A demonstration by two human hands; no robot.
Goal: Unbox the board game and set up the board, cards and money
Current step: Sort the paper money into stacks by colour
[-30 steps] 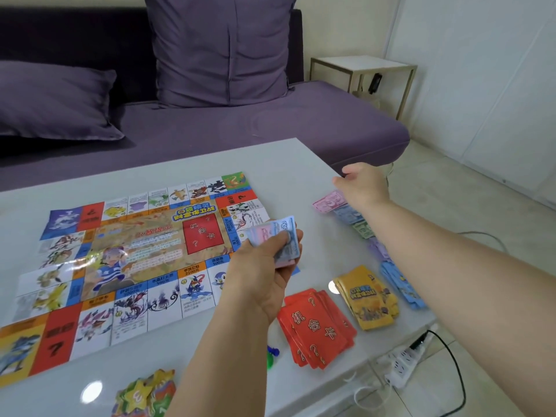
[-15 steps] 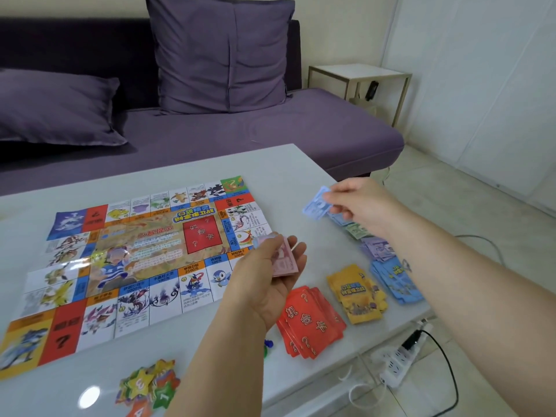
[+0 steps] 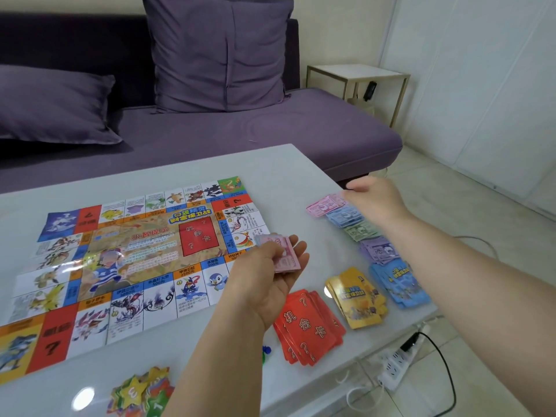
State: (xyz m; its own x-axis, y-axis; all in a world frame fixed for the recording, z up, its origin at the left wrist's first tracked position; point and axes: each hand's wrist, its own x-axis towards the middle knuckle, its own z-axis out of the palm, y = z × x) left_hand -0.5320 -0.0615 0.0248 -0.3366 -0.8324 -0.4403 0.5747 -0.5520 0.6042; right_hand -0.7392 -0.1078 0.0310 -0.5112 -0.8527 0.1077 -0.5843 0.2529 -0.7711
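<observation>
**Sorting Money Into Piles: Hazards and Grip Status**

Hazard 1: the right forearm crosses directly above the purple notes point(image 3: 376, 249) and the blue card deck point(image 3: 403, 282). Both lie near the table point(image 3: 301, 164) edge, at 3 o'clock of the board point(image 3: 135, 260). A low pass of the arm is likely to sweep them to the floor.

Hazard 2: the pink pile point(image 3: 325, 206), blue pile point(image 3: 343, 217) and green pile point(image 3: 361, 232) lie edge to edge in a row. A carelessly dropped note can mix the colours.

Hazard 3: the notes in hand are thin and loose. A relaxed thumb lets them fan out and slide.

Grip status: the left hand point(image 3: 267, 281) sits at the board's 4 o'clock corner. The pink notes point(image 3: 284, 255) lie across its fingers point(image 3: 301, 246), clamped from above by the thumb. The fingertips protrude past the stack toward 1 o'clock.

The right hand point(image 3: 377, 201) hovers at the 12 o'clock end of the row, beside the pink pile. Its fingers point(image 3: 355, 189) are motion-blurred, so it cannot be determined whether they pinch a note.
</observation>
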